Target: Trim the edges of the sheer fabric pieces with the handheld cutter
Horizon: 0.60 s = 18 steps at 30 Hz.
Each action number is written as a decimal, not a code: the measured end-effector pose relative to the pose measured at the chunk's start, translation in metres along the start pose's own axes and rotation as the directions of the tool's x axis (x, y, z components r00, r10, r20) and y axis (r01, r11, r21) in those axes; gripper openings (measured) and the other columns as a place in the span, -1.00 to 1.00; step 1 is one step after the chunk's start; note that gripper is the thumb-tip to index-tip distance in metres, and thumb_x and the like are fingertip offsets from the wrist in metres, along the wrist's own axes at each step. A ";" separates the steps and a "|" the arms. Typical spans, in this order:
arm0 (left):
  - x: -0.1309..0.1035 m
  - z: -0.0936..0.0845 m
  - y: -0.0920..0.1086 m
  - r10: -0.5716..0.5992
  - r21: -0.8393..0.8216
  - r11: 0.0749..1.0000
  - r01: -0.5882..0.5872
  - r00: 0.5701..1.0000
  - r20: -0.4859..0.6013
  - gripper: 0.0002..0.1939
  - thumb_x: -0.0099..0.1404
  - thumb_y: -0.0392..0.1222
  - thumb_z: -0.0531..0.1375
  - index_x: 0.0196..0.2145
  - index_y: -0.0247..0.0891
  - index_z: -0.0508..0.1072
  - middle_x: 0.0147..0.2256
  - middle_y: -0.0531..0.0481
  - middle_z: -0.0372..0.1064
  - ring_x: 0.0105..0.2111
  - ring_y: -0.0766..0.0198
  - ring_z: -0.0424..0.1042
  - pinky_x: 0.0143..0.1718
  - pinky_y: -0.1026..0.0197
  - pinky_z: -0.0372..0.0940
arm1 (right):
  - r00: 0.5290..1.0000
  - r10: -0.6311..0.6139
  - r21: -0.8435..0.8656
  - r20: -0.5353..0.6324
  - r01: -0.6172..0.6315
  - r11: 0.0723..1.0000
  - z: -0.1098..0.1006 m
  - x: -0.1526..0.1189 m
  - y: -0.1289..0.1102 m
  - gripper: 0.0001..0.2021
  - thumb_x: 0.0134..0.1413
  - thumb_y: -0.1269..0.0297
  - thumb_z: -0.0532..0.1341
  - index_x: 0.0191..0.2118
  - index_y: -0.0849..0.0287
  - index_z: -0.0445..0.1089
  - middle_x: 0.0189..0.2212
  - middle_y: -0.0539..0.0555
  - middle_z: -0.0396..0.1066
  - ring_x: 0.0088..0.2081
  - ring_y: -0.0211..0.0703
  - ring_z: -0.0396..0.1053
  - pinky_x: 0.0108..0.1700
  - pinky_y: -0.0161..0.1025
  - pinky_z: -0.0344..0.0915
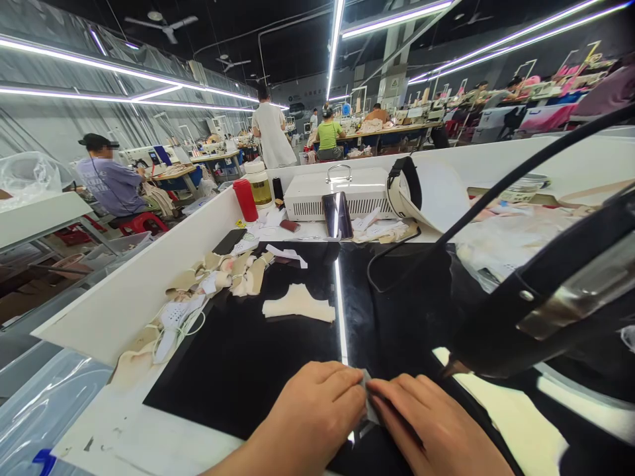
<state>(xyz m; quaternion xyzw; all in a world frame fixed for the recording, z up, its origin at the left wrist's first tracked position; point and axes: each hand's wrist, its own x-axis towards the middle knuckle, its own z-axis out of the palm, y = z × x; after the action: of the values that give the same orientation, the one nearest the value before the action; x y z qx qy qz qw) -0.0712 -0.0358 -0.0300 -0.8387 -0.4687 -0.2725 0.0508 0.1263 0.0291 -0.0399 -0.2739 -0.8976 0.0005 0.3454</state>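
Note:
Both of my hands meet at the front of the glossy black board (218, 360). My left hand (317, 403) is closed, its fingers curled on a small greyish-white piece of thin material (368, 396). From the other side my right hand (426, 413) pinches the same piece, thumb and fingers together. Much of the piece is hidden under the fingers. Farther up the board lies a cream cut piece (298, 303), flat and apart from both hands. To the right of my right hand, a larger pale cream piece (518, 413) lies partly beneath a black tool or machine arm (546, 284).
Cut pieces with white tags (178, 314) line the left side. At the back stand a white vented box (317, 197), a phone (338, 215), a red cup (245, 200) and a jar (258, 183). A black cable (466, 218) crosses the right. Several people work beyond.

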 end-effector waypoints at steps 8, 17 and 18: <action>-0.001 0.001 0.001 0.025 0.039 0.999 -0.026 0.999 0.025 -0.85 0.53 -0.33 0.13 -0.02 -0.37 0.45 0.01 -0.10 0.56 0.02 0.17 0.53 0.03 0.16 0.45 | 0.999 -0.031 -0.085 0.005 0.032 0.996 0.001 -0.004 0.000 -0.55 0.57 0.26 -0.17 -0.08 0.18 0.47 -0.47 0.02 0.46 -0.47 -0.18 0.46 -0.37 -0.21 0.38; -0.002 0.001 -0.001 0.061 0.079 0.995 -0.061 0.998 0.007 -0.84 0.54 -0.33 0.11 -0.04 -0.40 0.47 0.00 -0.10 0.56 0.02 0.18 0.54 0.00 0.17 0.45 | 0.998 -0.052 -0.101 0.030 0.055 0.993 0.003 -0.005 0.001 -0.60 0.55 0.32 -0.15 -0.02 0.21 0.44 -0.44 0.03 0.45 -0.44 -0.18 0.47 -0.36 -0.22 0.38; -0.001 0.001 -0.001 0.065 0.079 0.995 -0.064 0.998 -0.001 -0.84 0.54 -0.33 0.10 -0.04 -0.39 0.47 -0.01 -0.10 0.57 0.01 0.18 0.54 -0.01 0.18 0.45 | 0.998 -0.048 -0.094 0.030 0.050 0.994 0.003 -0.005 0.001 -0.61 0.55 0.32 -0.14 -0.02 0.21 0.44 -0.44 0.02 0.44 -0.45 -0.18 0.47 -0.37 -0.22 0.38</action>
<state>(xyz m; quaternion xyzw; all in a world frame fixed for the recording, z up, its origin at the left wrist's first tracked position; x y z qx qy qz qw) -0.0719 -0.0361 -0.0318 -0.8503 -0.4517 -0.2534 0.0934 0.1279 0.0280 -0.0460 -0.2679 -0.9077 -0.0468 0.3196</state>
